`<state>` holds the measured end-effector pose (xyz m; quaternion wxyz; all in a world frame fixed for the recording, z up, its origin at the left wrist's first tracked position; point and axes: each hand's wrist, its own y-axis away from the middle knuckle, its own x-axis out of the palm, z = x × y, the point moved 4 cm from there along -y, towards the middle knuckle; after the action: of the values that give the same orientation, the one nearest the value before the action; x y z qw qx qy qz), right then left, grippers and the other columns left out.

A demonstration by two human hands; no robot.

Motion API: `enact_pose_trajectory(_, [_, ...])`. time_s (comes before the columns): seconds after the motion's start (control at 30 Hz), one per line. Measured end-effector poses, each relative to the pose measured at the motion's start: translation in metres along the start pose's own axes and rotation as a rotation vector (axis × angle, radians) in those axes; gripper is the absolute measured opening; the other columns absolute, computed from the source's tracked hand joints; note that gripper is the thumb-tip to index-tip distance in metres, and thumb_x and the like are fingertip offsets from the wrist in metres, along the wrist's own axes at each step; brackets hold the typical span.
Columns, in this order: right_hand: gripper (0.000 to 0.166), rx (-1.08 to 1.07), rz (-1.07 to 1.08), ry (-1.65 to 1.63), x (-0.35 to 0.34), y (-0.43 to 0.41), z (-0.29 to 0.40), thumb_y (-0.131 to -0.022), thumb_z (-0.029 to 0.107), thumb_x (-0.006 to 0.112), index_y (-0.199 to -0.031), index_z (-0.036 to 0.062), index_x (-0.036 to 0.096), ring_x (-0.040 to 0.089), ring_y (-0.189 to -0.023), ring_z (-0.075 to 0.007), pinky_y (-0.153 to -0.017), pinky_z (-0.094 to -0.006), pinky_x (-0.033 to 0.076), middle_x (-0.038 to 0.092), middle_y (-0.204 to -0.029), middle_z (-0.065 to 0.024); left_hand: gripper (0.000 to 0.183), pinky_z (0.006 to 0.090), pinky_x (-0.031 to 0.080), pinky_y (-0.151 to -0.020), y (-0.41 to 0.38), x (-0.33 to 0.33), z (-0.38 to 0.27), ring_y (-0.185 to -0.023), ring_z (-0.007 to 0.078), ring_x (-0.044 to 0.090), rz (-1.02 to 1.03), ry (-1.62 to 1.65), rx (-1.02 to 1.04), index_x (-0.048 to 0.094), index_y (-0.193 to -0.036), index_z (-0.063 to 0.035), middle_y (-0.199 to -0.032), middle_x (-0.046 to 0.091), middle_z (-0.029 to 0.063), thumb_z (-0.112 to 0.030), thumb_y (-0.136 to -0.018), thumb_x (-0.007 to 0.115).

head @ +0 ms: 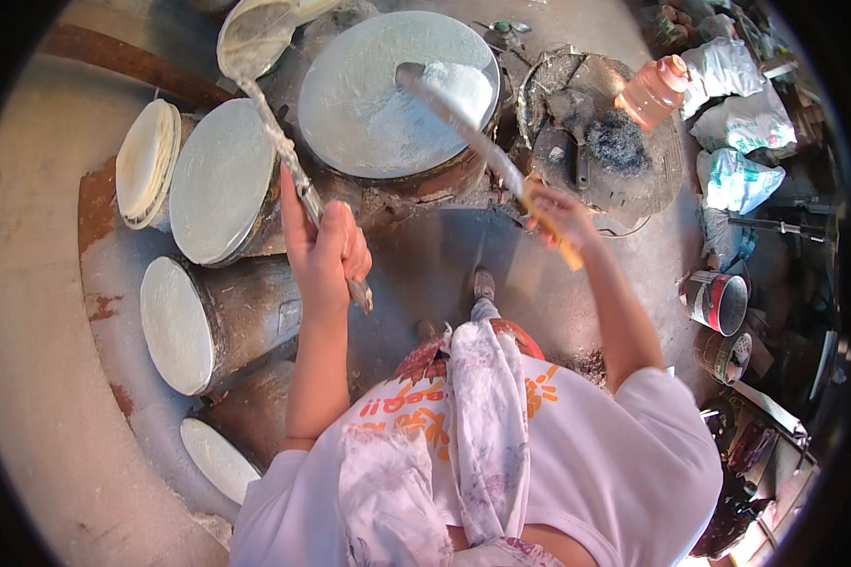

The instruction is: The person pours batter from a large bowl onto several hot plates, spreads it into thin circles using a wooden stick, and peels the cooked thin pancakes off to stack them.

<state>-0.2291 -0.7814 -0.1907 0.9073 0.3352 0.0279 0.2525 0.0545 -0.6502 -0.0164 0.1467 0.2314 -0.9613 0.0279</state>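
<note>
My left hand [326,255] grips the batter-crusted handle of a long ladle [284,145]. Its bowl, coated in pale batter, is up at the top left, close to the rim of a large round griddle [347,92]. A thin pale layer covers much of the griddle, with a thicker white patch of batter [457,85] on its right side. In my right hand [562,221] is the yellow handle of a long, narrow spatula-like spreader [493,156]. The blade reaches over the griddle, its dark far end above the pale layer; whether it touches cannot be told.
Several drum-like stoves with round, pale-coated tops [223,181] line the left, beside a stack of thin round sheets [145,166]. To the right, a round stand [649,177] holds a pinkish bottle [652,92] and a dark scouring pad [618,144]. Plastic bags [744,124] and a bucket [715,301] lie farther right.
</note>
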Motion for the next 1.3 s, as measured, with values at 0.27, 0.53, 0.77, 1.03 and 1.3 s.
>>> enact_pose_trajectory(0.27, [0.041, -0.174, 0.195, 0.328, -0.007, -0.058, 0.066, -0.099, 0.020, 0.055, -0.140, 0.0152, 0.050, 0.048, -0.046, -0.0036, -0.038, -0.0192, 0.037, 0.061, -0.068, -0.0031, 0.065, 0.0213, 0.027, -0.034, -0.037, 0.059, 0.003, -0.039, 0.0041, 0.030, -0.008, -0.056, 0.046, 0.012, -0.155, -0.0209, -0.059, 0.036, -0.0028, -0.010, -0.100, 0.047])
enact_pose_trajectory(0.53, [0.045, -0.606, -0.101, 0.512, -0.053, -0.127, 0.101, -0.095, 0.009, 0.052, -0.138, 0.0203, 0.053, 0.059, -0.063, -0.0163, -0.058, -0.0292, 0.049, 0.064, -0.085, -0.0100, 0.067, 0.0210, 0.028, -0.033, -0.075, 0.098, 0.026, -0.038, 0.0042, 0.030, 0.083, -0.005, -0.035, 0.013, -0.155, -0.0223, -0.058, 0.037, -0.0019, -0.013, -0.100, 0.050])
enact_pose_trajectory(0.77, [0.045, -0.507, -0.600, 0.746, -0.045, -0.053, 0.080, -0.090, 0.001, 0.052, -0.130, 0.0199, 0.060, 0.063, -0.083, -0.0275, -0.074, -0.0377, 0.053, 0.057, -0.098, -0.0126, 0.064, 0.0188, 0.027, -0.032, -0.087, 0.088, 0.010, -0.039, 0.0024, 0.030, 0.063, 0.030, -0.255, 0.017, -0.155, -0.0241, -0.059, 0.037, -0.0034, -0.011, -0.100, 0.048])
enact_pose_trajectory(1.03, [0.041, -0.598, -0.514, 0.899, -0.017, -0.072, 0.107, -0.091, 0.007, 0.054, -0.129, 0.0217, 0.060, 0.063, -0.084, -0.0341, -0.074, -0.0411, 0.052, 0.058, -0.098, -0.0165, 0.018, 0.0172, 0.031, -0.036, -0.125, 0.069, 0.040, -0.044, 0.0019, 0.034, -0.044, 0.975, -0.707, 0.050, -0.114, -0.0208, -0.067, 0.038, -0.0037, -0.011, -0.099, 0.053])
enact_pose_trajectory(1.3, [0.033, -0.766, -0.304, 0.929, 0.002, -0.056, 0.107, -0.092, 0.015, 0.055, -0.123, 0.0210, 0.063, 0.062, -0.081, -0.0355, -0.073, -0.0431, 0.051, 0.058, -0.093, -0.0132, 0.013, 0.0174, 0.035, -0.037, -0.144, 0.056, 0.047, -0.045, 0.0037, 0.036, -0.112, 0.999, -0.745, 0.047, -0.102, -0.0182, -0.067, 0.042, -0.0021, -0.009, -0.097, 0.056])
